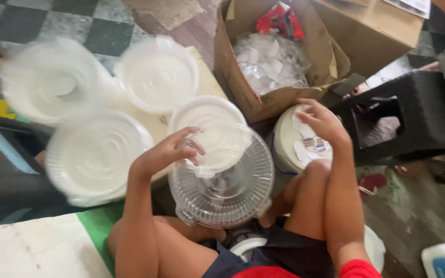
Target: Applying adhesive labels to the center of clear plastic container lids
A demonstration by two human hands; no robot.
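My left hand (168,153) grips the rim of a clear ribbed plastic lid (222,180) that is tilted above my lap. Just behind it lies a white round container (209,116). My right hand (323,123) reaches with spread fingers over a white round surface (284,141) that carries several small round stickers (310,146); I cannot tell whether the fingertips pinch one.
Three stacks of white round lids (52,80) (158,72) (96,157) stand at the left. An open cardboard box (233,77) holds a bag of clear plastic pieces (271,64). A dark stool (413,113) stands at the right. My bare knees fill the lower centre.
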